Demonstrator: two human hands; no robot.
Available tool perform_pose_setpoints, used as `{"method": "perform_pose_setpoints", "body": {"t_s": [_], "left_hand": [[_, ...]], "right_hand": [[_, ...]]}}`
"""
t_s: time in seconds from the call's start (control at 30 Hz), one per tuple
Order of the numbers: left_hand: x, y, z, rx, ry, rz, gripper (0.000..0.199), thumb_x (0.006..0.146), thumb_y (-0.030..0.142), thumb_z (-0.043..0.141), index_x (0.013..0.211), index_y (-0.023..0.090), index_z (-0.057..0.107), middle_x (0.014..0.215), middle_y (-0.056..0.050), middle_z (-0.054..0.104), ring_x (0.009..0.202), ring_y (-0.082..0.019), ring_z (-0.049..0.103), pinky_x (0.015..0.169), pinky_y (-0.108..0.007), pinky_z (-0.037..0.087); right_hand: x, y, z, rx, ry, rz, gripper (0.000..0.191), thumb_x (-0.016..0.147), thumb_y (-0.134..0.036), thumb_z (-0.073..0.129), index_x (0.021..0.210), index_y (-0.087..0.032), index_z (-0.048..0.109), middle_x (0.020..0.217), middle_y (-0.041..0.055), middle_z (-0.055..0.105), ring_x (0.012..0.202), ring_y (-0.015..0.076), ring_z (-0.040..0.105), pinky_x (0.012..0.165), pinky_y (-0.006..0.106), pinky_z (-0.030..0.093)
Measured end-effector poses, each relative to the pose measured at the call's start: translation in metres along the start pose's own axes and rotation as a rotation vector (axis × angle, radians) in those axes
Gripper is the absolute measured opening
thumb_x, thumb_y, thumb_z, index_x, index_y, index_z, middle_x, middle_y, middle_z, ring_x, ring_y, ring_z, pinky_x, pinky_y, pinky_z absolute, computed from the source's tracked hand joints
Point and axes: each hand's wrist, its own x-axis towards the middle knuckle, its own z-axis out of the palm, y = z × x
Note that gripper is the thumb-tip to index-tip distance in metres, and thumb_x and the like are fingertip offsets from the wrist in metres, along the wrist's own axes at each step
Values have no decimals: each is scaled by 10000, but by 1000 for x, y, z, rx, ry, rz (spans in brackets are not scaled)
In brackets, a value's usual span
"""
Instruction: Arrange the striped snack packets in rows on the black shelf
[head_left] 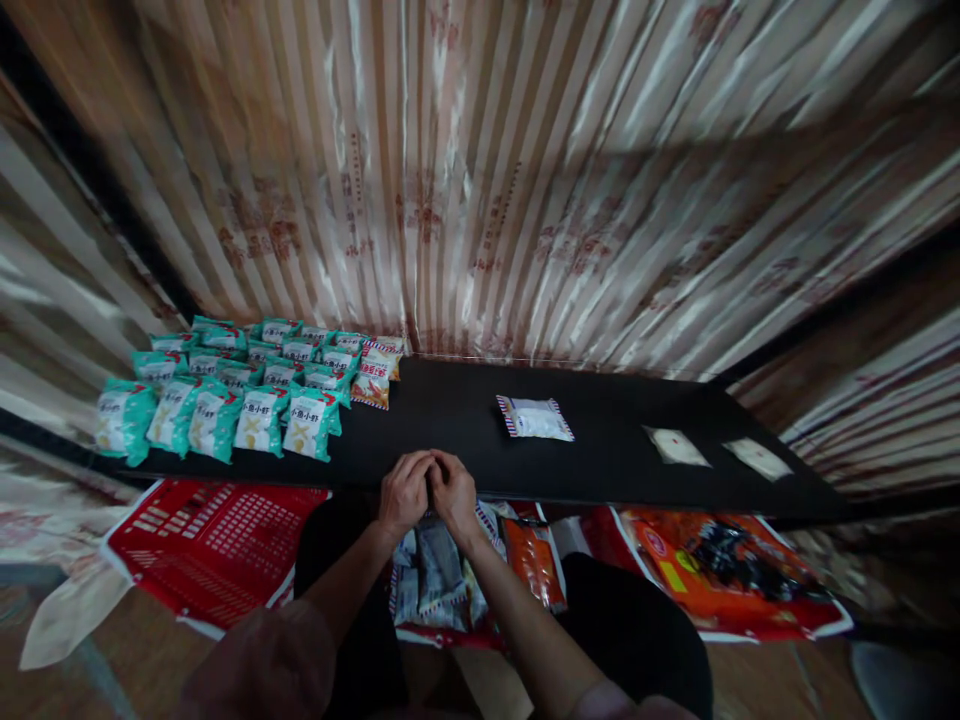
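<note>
My left hand (406, 490) and my right hand (453, 488) meet at the front edge of the black table (450, 400), fingers curled and fingertips together. Whatever may be between them is hidden. Behind and to the right of my hands lies a white packet with striped ends (534, 418). Rows of teal snack packets (259, 418) stand on the table's left part, with orange-and-white packets (373, 375) beside them. Below my hands, bluish-grey packets (439, 565) fill a container between my legs.
Two flat pale packets (677, 446) lie on the table's right part. An empty-looking red basket (217, 545) sits below at left. At lower right, another red basket (814, 630) holds orange bags (679, 550). A striped curtain (480, 200) hangs behind the table.
</note>
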Motion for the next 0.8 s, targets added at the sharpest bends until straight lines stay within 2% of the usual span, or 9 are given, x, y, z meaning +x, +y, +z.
{"method": "perform_pose_setpoints", "body": {"t_s": [0.07, 0.17, 0.27, 0.37, 0.47, 0.57, 0.67, 0.8], "left_hand": [[-21, 11, 1, -31, -25, -21, 384, 836, 80, 345, 1106, 168, 603, 1063, -98, 635, 1015, -182, 581, 909, -323, 491], [-55, 24, 5, -58, -74, -139, 385, 840, 94, 335, 1097, 182, 607, 1072, -89, 634, 1028, -180, 584, 918, -327, 484], [-84, 33, 9, -69, -57, -341, 371, 822, 103, 340, 1061, 170, 615, 1055, -93, 629, 1028, -191, 583, 919, -352, 477], [-105, 36, 13, -78, -16, -571, 331, 818, 132, 356, 1005, 158, 628, 1015, -102, 622, 1008, -204, 586, 915, -370, 469], [-118, 35, 19, -99, -30, -779, 284, 794, 156, 400, 951, 148, 636, 983, -111, 624, 998, -221, 589, 918, -371, 457], [-125, 33, 24, -152, -109, -948, 231, 778, 198, 460, 923, 131, 628, 982, -128, 639, 995, -235, 596, 911, -356, 451], [-126, 33, 27, -232, -220, -1024, 213, 778, 241, 505, 927, 130, 608, 984, -125, 657, 968, -224, 617, 883, -316, 454], [-122, 36, 27, -324, -334, -1069, 213, 779, 267, 535, 951, 154, 588, 939, -96, 684, 920, -204, 642, 792, -261, 468]], "right_hand": [[-18, 3, -10, 17, 0, 2, 310, 823, -221, 406, 965, -147, 672, 956, 99, 689, 885, 188, 626, 841, 317, 478], [-46, 13, -20, 29, -13, 24, 320, 835, -235, 388, 951, -151, 674, 955, 98, 695, 887, 190, 632, 829, 314, 484], [-72, 30, -23, 24, -27, 79, 339, 837, -244, 370, 958, -151, 672, 972, 99, 697, 920, 193, 633, 865, 317, 473], [-93, 47, -22, -27, -58, 205, 357, 821, -241, 382, 1021, -134, 658, 1018, 113, 690, 959, 203, 632, 893, 312, 463], [-107, 57, -20, -123, -119, 314, 388, 804, -214, 402, 1102, -105, 625, 1102, 131, 663, 1045, 212, 605, 941, 301, 429], [-114, 63, -20, -198, -172, 403, 419, 813, -195, 399, 1173, -82, 581, 1174, 144, 628, 1108, 206, 575, 971, 276, 399], [-118, 66, -21, -243, -249, 459, 454, 822, -198, 419, 1252, -97, 522, 1215, 144, 607, 1128, 201, 568, 960, 267, 399], [-121, 69, -23, -276, -361, 514, 500, 828, -237, 457, 1320, -146, 459, 1258, 138, 582, 1137, 221, 567, 945, 310, 408]]}}
